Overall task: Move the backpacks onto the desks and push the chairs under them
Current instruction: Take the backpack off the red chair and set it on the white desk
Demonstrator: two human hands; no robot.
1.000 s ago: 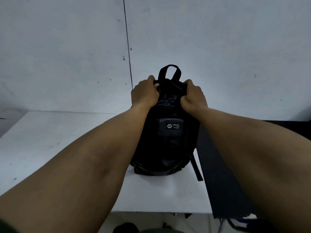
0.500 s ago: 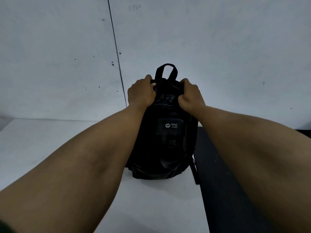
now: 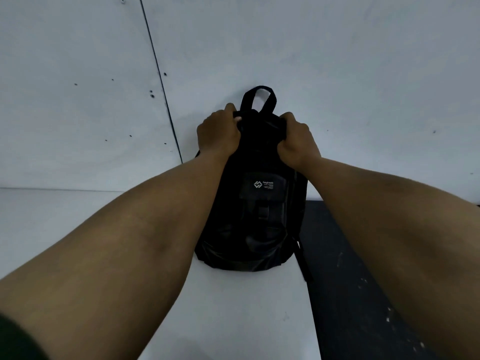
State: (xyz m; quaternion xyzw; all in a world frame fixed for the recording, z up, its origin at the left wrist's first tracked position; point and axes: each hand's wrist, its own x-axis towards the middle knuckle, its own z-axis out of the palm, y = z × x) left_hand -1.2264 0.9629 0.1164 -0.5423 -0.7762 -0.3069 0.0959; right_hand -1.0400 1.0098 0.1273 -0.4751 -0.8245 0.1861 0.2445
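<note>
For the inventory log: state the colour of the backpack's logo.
White, on the black backpack; the logo shows in the head view.

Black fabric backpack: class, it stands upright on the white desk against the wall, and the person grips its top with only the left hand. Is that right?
Not quite. In the head view both hands, left hand and right hand, grip the top of the black fabric backpack. It does stand upright on the white desk, against the wall.

place: plain workroom | cues: white desk (image 3: 78,229); dark desk (image 3: 350,294); bare panelled wall (image 3: 337,61)
</note>
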